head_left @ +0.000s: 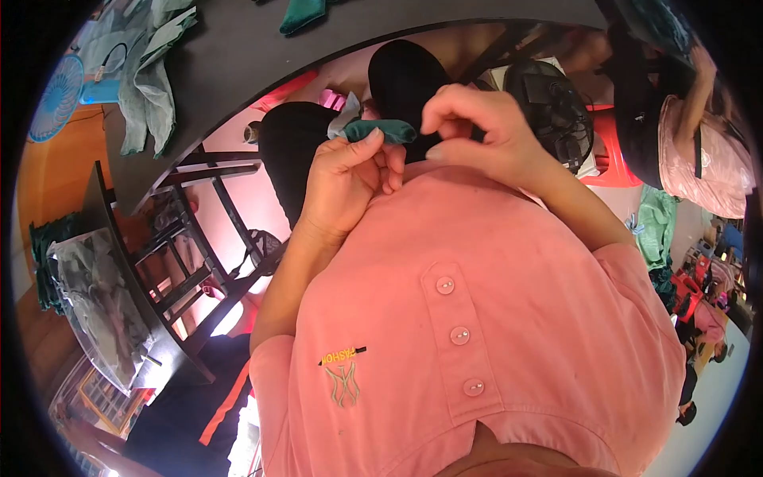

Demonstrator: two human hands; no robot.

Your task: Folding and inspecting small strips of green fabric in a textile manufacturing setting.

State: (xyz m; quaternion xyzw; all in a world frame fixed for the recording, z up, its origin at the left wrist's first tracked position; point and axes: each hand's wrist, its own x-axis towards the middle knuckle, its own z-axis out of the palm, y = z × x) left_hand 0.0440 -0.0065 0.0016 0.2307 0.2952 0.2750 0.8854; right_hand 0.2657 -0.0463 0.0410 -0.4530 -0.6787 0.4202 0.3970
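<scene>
A small dark green cloth piece [383, 129], soft and rolled-looking, is pinched between the thumb and fingers of my left hand [350, 179], above my lap. Pale grey fabric [344, 117] shows right beside its left end. My right hand [489, 131] is raised just to the right of the cloth, apart from it. Its fingers are bent, with a gap between the index fingertip and the thumb. I see nothing in that hand, though something as thin as a thread could be too small to make out.
A dark table [238, 48] curves across the far side, with sheer pale green fabric [151, 95] and a blue fan [57, 99] at its left. A black bag [548, 111] rests on a red stool [612, 151] to my right. Another person's arm [695, 111] is at far right.
</scene>
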